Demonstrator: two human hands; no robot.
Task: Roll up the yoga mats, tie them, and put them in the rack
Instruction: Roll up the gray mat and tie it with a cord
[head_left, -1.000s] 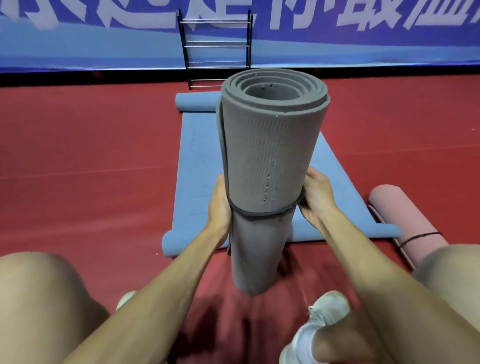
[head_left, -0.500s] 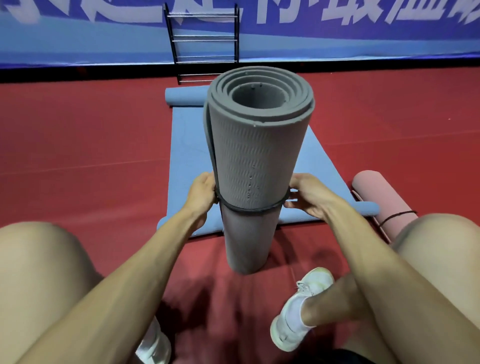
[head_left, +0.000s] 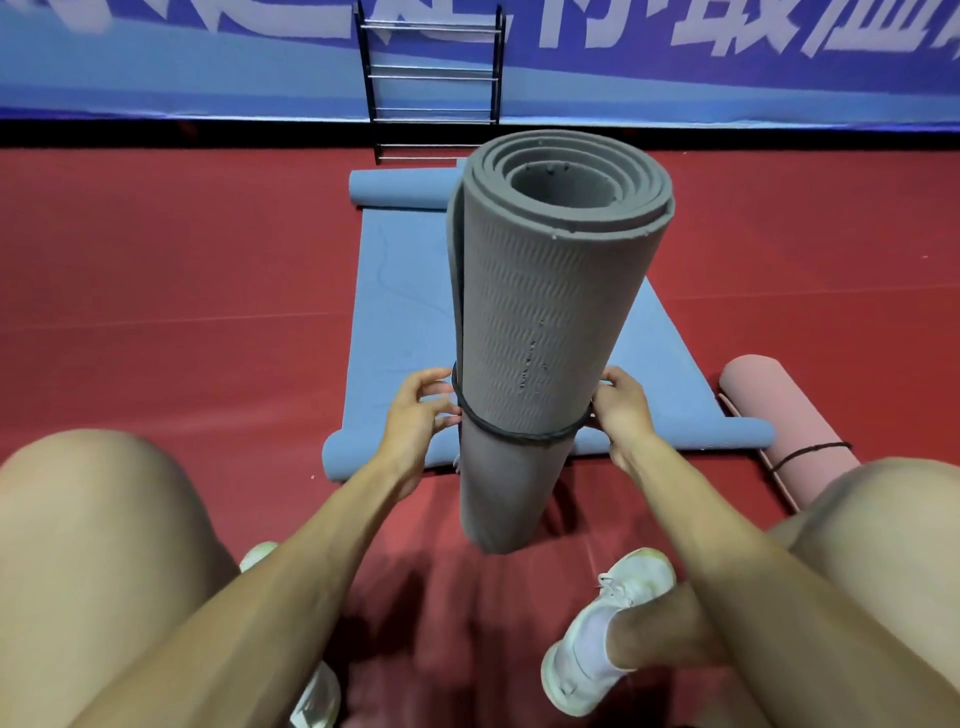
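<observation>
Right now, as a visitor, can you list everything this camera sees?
grey mat: one, grey, rolled, standing on end, centre
black band: one, black, round the grey mat's lower half
blue mat: one, blue, flat behind it, ends curled
pink mat: one, pink, rolled, cord-tied, lying right
rack: one, black frame, metal rungs, far wall
banner: one, blue, white characters, far wall
floor: one, red, underneath everything
shoes: two, white, bottom
knees: two, bare, lower corners
left hand: one, pinches black band, left side
right hand: one, pinches black band, right side
</observation>
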